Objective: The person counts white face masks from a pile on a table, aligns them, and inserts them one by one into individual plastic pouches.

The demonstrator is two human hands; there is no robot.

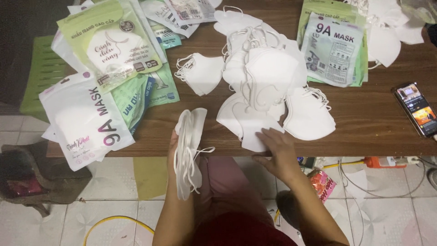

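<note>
My left hand (174, 145) grips a stack of folded white face masks (189, 146) edge-on at the front edge of the brown wooden table (373, 123), their ear loops dangling. My right hand (275, 152) lies flat, fingers spread, on a white mask (248, 127) at the near edge of a loose pile of white masks (268, 77) in the middle of the table. A small separate bunch of masks (202, 73) lies just left of the pile.
Printed mask pouches, white and green, overhang the table's left side (86, 118) and lie at the back right (332, 50). A lit phone (416, 109) rests at the right edge. Below are tiled floor, cables, an orange power strip (384, 161) and a green stool (41, 73).
</note>
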